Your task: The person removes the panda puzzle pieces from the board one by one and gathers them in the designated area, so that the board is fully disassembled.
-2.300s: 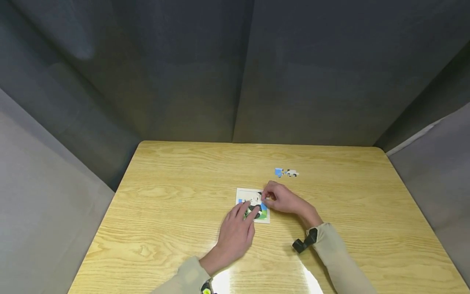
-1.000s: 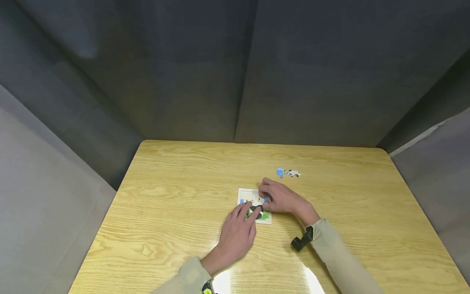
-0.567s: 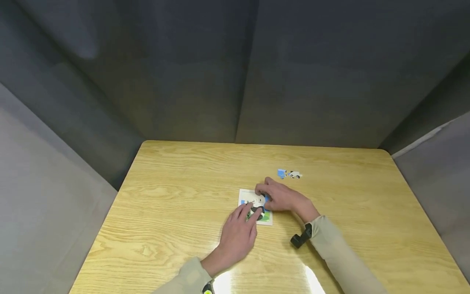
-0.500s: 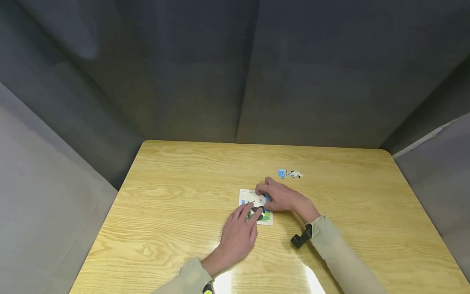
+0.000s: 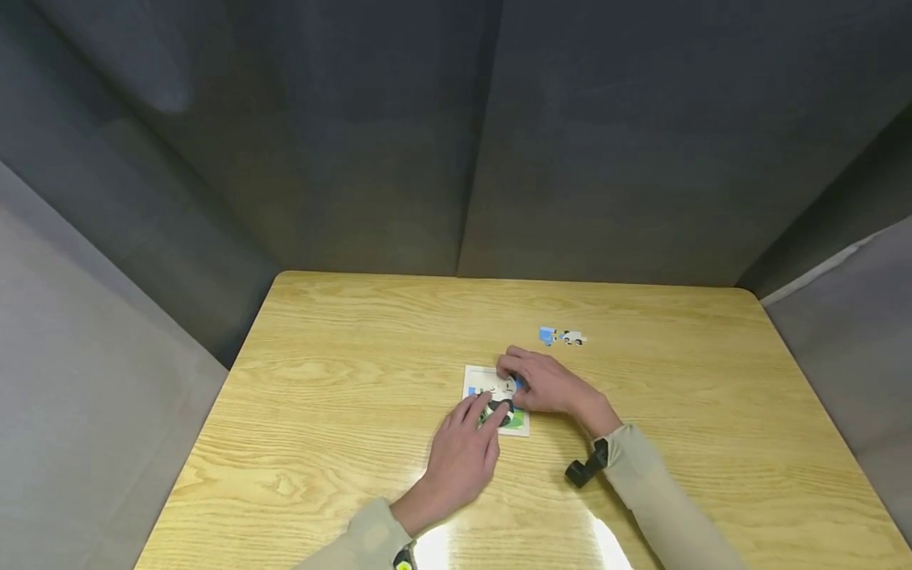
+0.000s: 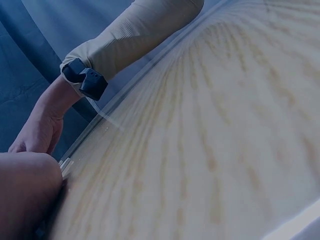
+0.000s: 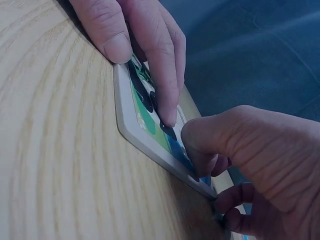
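Note:
A small square panda jigsaw puzzle with a white frame (image 5: 468, 380) lies on the table. My left hand (image 5: 459, 459) rests on it from the lower left, fingertips spread over the panda's body. At its right edge my right hand (image 5: 547, 383) has thumb and fingers curled over a blue-and-white puzzle piece. In the right wrist view, the right thumb (image 7: 200, 140) presses against the blue part beside the green strip, and the left thumb (image 7: 118, 48) touches the frame's near corner. My right hand hides part of the piece. The left wrist view does not show the puzzle clearly.
Two loose puzzle pieces, a blue one (image 5: 547, 336) and a white-and-black one (image 5: 572, 338), lie behind the puzzle to the right. The wooden table (image 5: 342, 348) is bounded by dark curtains (image 5: 370, 158) behind and grey panels at both sides.
My right hand has shifted from pinching at the puzzle's upper right to curling over its right edge, then stays nearly still. My left hand keeps its place on the puzzle.

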Demonstrator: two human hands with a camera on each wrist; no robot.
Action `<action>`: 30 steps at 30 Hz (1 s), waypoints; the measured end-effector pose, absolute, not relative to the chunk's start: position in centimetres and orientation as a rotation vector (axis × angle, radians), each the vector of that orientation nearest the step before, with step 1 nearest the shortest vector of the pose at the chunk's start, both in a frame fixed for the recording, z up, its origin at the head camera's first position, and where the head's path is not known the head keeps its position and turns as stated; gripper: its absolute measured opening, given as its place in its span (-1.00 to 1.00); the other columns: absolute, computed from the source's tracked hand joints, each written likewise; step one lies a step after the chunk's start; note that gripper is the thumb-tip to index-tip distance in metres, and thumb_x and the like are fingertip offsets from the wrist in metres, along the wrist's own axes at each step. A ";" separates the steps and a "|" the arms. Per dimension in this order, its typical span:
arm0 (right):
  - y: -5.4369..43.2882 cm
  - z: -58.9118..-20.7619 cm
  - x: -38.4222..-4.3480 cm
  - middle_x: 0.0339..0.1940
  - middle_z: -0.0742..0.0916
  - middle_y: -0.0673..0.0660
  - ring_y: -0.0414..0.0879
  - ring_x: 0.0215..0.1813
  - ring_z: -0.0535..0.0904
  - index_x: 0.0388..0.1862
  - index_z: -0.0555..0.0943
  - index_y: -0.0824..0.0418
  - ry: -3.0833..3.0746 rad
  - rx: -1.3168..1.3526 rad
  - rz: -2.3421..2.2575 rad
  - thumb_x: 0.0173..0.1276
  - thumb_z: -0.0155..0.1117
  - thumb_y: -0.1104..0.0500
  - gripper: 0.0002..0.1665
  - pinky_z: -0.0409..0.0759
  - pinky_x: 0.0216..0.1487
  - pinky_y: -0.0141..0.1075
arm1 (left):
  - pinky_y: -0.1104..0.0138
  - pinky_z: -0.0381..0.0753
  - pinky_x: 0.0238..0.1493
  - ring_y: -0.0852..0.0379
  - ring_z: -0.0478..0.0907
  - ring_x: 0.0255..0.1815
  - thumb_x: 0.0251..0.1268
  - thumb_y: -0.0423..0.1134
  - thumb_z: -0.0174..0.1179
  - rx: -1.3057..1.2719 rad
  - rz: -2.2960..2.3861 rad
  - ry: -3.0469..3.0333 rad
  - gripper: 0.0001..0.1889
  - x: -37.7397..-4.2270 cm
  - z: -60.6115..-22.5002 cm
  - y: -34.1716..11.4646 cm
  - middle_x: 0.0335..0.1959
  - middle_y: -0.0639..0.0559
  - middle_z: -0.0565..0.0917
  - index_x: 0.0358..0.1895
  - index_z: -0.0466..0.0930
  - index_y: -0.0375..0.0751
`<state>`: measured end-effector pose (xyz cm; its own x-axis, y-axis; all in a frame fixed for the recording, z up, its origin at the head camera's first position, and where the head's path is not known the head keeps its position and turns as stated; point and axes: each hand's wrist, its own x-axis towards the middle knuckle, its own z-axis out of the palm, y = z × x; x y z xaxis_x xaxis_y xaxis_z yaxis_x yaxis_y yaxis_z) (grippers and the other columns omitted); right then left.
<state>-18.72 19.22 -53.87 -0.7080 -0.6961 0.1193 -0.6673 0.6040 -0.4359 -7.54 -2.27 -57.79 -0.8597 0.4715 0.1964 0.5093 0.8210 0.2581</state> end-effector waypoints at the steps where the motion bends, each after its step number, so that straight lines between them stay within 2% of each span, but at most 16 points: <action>1: 19.2 -53.9 -18.6 -0.27 0.54 0.04 -0.22 -0.35 0.34 -0.19 0.52 0.07 2.762 -1.168 -0.712 -0.01 0.29 0.35 -0.63 0.33 -0.36 -0.37 | 0.05 0.37 0.53 -0.12 0.26 0.58 0.71 -0.08 -0.26 -0.780 -0.461 -2.878 -0.49 -7.5 -57.8 -2.3 0.58 -0.07 0.33 0.58 0.37 0.12; 7: 19.6 -54.2 -18.3 -0.26 0.54 0.02 -0.21 -0.34 0.36 -0.11 0.53 0.06 2.756 -1.053 -0.782 0.00 0.31 0.34 -0.57 0.38 -0.34 -0.35 | 0.05 0.38 0.52 -0.13 0.28 0.56 0.70 -0.08 -0.23 -0.793 -0.467 -2.856 -0.50 -7.4 -57.9 -2.2 0.57 -0.09 0.34 0.57 0.38 0.12; 11: 20.0 -54.5 -18.1 -0.25 0.55 0.03 -0.19 -0.33 0.40 -0.01 0.54 0.14 2.734 -0.897 -0.907 0.00 0.34 0.35 -0.50 0.44 -0.32 -0.34 | 0.05 0.38 0.52 -0.13 0.29 0.56 0.70 -0.08 -0.24 -0.790 -0.473 -2.847 -0.50 -7.4 -58.0 -2.2 0.57 -0.08 0.35 0.57 0.39 0.13; 14: 20.3 -54.4 -18.0 -0.25 0.58 0.05 -0.17 -0.34 0.42 -0.02 0.57 0.21 2.720 -0.830 -0.993 0.03 0.37 0.34 -0.54 0.48 -0.33 -0.34 | 0.05 0.37 0.53 -0.13 0.28 0.56 0.70 -0.08 -0.25 -0.782 -0.471 -2.852 -0.49 -7.5 -58.0 -2.2 0.57 -0.07 0.35 0.57 0.38 0.15; 18: 20.6 -54.5 -17.7 -0.25 0.60 0.07 -0.18 -0.32 0.43 0.00 0.65 0.23 2.731 -0.868 -1.016 0.11 0.40 0.29 -0.59 0.48 -0.32 -0.35 | 0.06 0.37 0.52 -0.12 0.28 0.57 0.70 -0.08 -0.25 -0.780 -0.463 -2.843 -0.49 -7.6 -58.0 -2.2 0.57 -0.07 0.34 0.57 0.38 0.15; 22: 20.8 -54.7 -17.5 -0.22 0.61 0.06 -0.19 -0.29 0.43 0.07 0.71 0.24 2.733 -0.935 -1.019 0.16 0.41 0.25 -0.56 0.48 -0.30 -0.36 | 0.05 0.38 0.51 -0.13 0.29 0.56 0.70 -0.08 -0.24 -0.789 -0.460 -2.834 -0.50 -7.6 -57.9 -2.3 0.57 -0.08 0.35 0.56 0.39 0.13; 30: 20.8 -55.0 -16.9 -0.14 0.63 0.05 -0.16 -0.25 0.45 0.08 0.75 0.25 2.719 -0.883 -1.073 0.30 0.49 0.18 -0.63 0.50 -0.27 -0.36 | 0.05 0.36 0.53 -0.13 0.27 0.57 0.71 -0.08 -0.28 -0.782 -0.456 -2.868 -0.48 -7.6 -57.7 -2.4 0.58 -0.09 0.34 0.58 0.38 0.11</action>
<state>-16.88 20.75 -54.99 -0.8292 -0.5449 0.1247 -0.4833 0.5868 -0.6497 -7.57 -2.39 -57.74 -0.8564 0.4734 0.2063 0.5140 0.8196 0.2532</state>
